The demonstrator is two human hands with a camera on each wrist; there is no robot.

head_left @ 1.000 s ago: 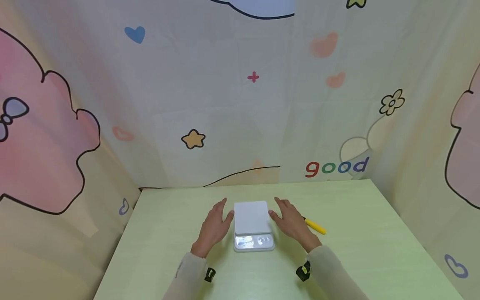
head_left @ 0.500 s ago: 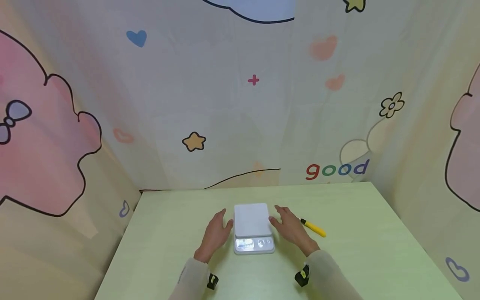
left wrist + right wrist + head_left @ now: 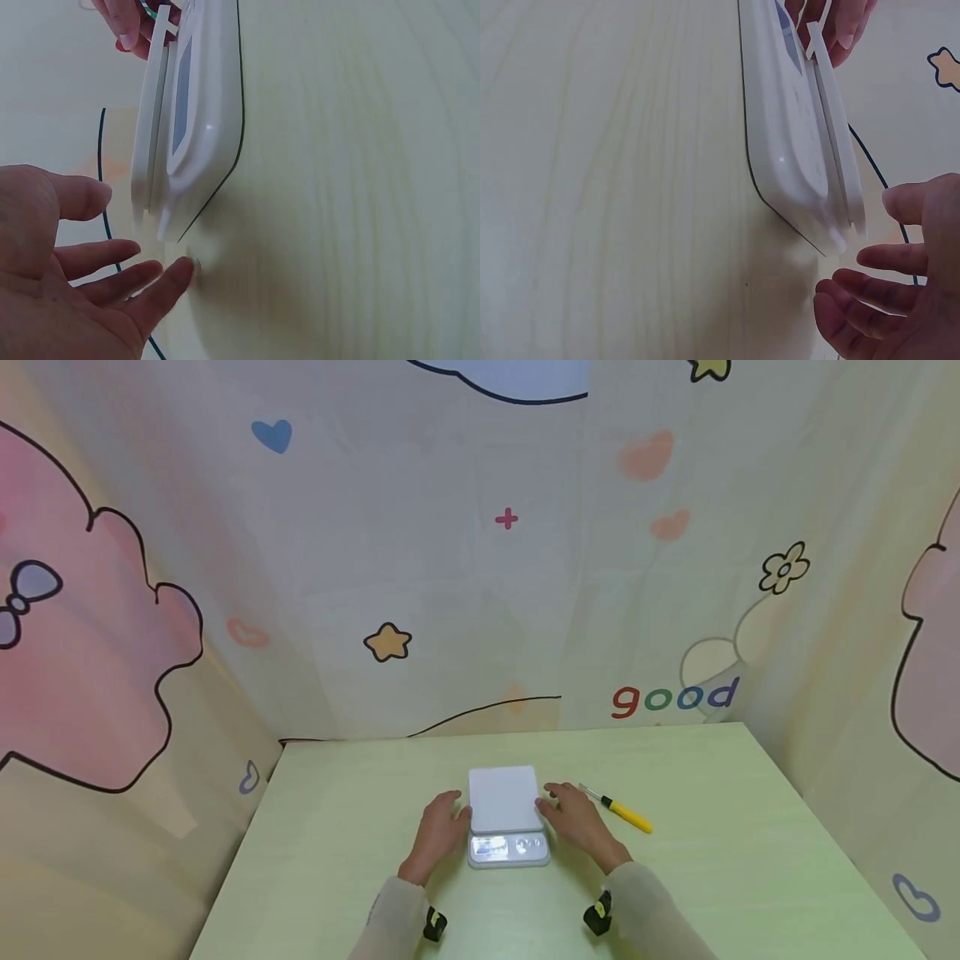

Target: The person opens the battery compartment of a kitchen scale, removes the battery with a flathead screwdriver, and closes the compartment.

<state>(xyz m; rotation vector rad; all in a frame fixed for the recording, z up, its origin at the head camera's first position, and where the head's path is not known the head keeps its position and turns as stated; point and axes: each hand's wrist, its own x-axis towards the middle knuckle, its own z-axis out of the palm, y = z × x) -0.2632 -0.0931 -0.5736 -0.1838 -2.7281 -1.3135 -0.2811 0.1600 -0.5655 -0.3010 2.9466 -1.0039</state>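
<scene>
Kitchen scale (image 3: 506, 814), white with a lit display facing you, sits on the pale green table (image 3: 337, 827) about midway between its left and right edges, closer to the far edge than to yours. Your left hand (image 3: 441, 831) lies at the scale's left side and your right hand (image 3: 577, 820) at its right side, both with fingers loosely extended and nothing held. From the head view your fingertips seem to meet the platform's edges, but the wrist views show a small gap at each side, so I judge that you are just short of contact or barely grazing it. A yellow-handled tool (image 3: 621, 810) lies on the table just beyond your right hand, toward the right edge, apart from the scale. You look to be at the stage of bracketing the scale with both hands. A firm hold would call for your fingers to close evenly on both sides, low on the body rather than on the loose-looking top plate
</scene>
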